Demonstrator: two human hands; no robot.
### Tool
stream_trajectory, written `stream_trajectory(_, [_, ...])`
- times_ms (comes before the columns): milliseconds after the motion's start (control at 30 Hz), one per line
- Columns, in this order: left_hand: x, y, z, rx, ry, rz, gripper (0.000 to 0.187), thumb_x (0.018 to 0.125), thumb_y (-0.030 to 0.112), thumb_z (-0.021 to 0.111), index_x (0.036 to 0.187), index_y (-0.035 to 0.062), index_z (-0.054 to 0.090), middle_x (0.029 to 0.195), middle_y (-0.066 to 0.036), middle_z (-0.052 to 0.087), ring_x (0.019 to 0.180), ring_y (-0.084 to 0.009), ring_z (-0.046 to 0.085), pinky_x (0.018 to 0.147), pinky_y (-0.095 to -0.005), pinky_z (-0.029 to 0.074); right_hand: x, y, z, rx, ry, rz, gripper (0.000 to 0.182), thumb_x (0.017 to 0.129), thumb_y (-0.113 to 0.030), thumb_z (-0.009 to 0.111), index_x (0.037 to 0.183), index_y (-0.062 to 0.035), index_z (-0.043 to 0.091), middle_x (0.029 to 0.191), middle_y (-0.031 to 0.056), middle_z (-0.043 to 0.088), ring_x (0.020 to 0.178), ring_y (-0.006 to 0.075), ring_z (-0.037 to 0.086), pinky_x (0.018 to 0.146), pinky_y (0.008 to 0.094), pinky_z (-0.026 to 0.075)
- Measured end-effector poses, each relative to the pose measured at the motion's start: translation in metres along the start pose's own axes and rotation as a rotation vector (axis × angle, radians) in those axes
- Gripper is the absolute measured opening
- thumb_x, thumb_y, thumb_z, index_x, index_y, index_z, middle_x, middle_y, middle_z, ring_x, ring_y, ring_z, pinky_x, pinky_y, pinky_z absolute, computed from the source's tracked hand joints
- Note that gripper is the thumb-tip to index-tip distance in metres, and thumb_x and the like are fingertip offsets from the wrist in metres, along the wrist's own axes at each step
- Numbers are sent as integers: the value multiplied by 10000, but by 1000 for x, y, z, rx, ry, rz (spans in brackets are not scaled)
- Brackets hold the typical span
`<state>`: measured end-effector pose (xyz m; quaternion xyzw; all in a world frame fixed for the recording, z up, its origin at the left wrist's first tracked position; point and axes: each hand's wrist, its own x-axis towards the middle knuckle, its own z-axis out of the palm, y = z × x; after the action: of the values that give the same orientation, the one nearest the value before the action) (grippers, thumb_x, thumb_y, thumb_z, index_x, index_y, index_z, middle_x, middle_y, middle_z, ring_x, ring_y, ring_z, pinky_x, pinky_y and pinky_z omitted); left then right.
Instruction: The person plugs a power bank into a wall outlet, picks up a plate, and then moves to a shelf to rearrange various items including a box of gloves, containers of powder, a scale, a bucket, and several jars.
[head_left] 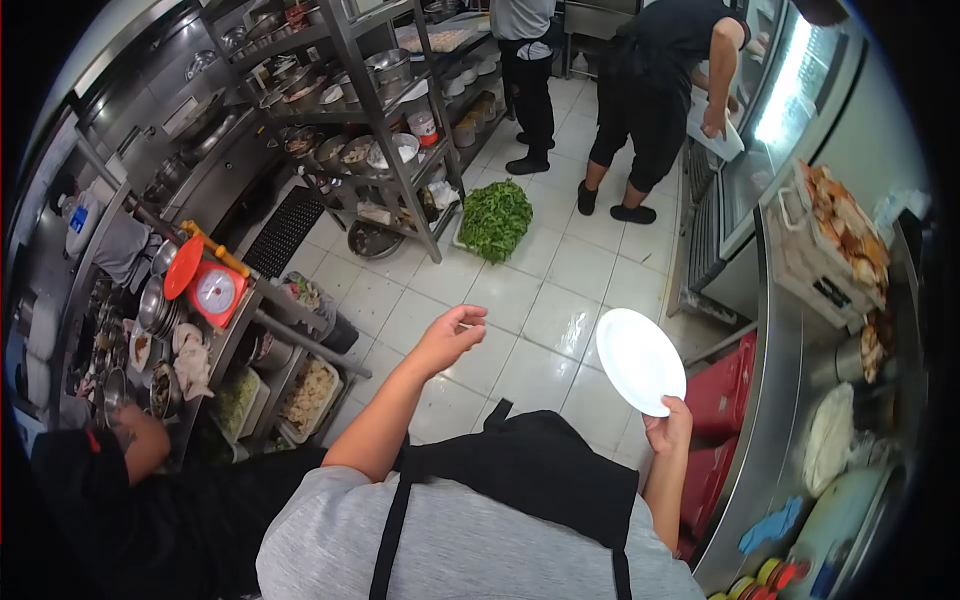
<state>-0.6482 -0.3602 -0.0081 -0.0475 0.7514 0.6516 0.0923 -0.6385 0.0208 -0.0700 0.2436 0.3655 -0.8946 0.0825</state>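
Observation:
A white oval plate [640, 360] is held at its lower rim by my right hand [670, 425], its fingers closed on the edge. The plate is tilted over the tiled floor and nothing lies on it. My left hand [453, 337] hangs in the air to the left, fingers loosely bent and apart, holding nothing. Beyond it on the floor stands a heap of green leafy vegetables [497, 220], with the edge of a light container showing beneath.
Steel shelves [375, 120] with bowls stand ahead left. A red scale [215, 290] sits on the left counter beside a co-worker's arm [140, 440]. Another person [650, 100] bends at the glass-door fridge [790, 90]. Roasted meat [845, 235] fills a crate on the right counter [745, 500].

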Motion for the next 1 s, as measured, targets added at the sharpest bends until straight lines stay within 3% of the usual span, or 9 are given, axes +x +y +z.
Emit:
stream_trajectory(233, [154,-7,-2,-11,41,-65,346,805,160,525,1125,50,456,1015,-65,511,821,-120,527,695,-249,427,163,-66,17,-121,112,26,376,640,-73,499,1012,-23,467,820,86,580,635,188,591,491,266,527])
stream_trajectory(400, [247,8,-38,-149,308,-122,329,826,196,505,1120,58,450,1004,-65,515,822,-128,534,668,-245,424,300,-110,85,-255,69,145,323,672,-56,472,992,-9,463,818,101,573,625,209,587,480,287,515])
stream_trajectory(467, [278,24,-58,-135,405,-81,330,827,203,506,1119,60,450,996,-63,516,812,-128,536,666,-245,424,353,-125,131,-333,12,203,320,688,-42,460,1004,8,454,840,118,566,639,229,586,494,307,505])
stream_trajectory(633, [312,28,-117,-165,764,-35,302,806,176,537,1089,81,489,919,-16,524,768,-102,533,627,-232,423,473,-129,284,-726,-267,104,485,672,-2,429,1151,30,364,1038,159,498,900,303,540,674,423,492])
stream_trajectory(700, [314,26,-143,-155,925,-53,297,804,139,525,1091,74,484,932,-18,516,747,-92,520,616,-229,419,511,-123,358,-1043,-316,24,495,660,11,430,1151,33,375,1012,156,517,890,283,545,707,394,477])
stream_trajectory(767, [319,21,-184,-115,1052,-3,312,797,102,516,1102,51,468,948,-21,506,772,-87,497,642,-219,406,593,-101,396,-1188,-447,-228,462,663,3,442,1124,15,420,910,143,553,777,245,564,595,316,469])
stream_trajectory(867, [348,31,-269,30,1225,129,400,787,82,520,1166,31,404,1019,-46,472,867,-104,461,722,-217,384,641,-90,508,-1330,-538,-181,437,667,13,431,1104,21,438,928,147,551,801,238,564,648,322,472])
stream_trajectory(967, [414,52,-349,138,1349,332,565,774,115,557,1265,43,288,1184,-126,378,1032,-184,419,860,-294,362,720,-66,600,-1546,-576,-260,424,676,-3,442,1100,17,448,907,154,561,720,246,586,544,342,490])
stream_trajectory(1000, [438,66,-365,195,1402,300,610,768,137,573,1282,51,256,1216,-148,345,1079,-209,391,896,-320,332,743,-56,631,-1578,-574,-281,417,676,-9,447,1092,18,455,904,157,565,716,250,591,540,348,494])
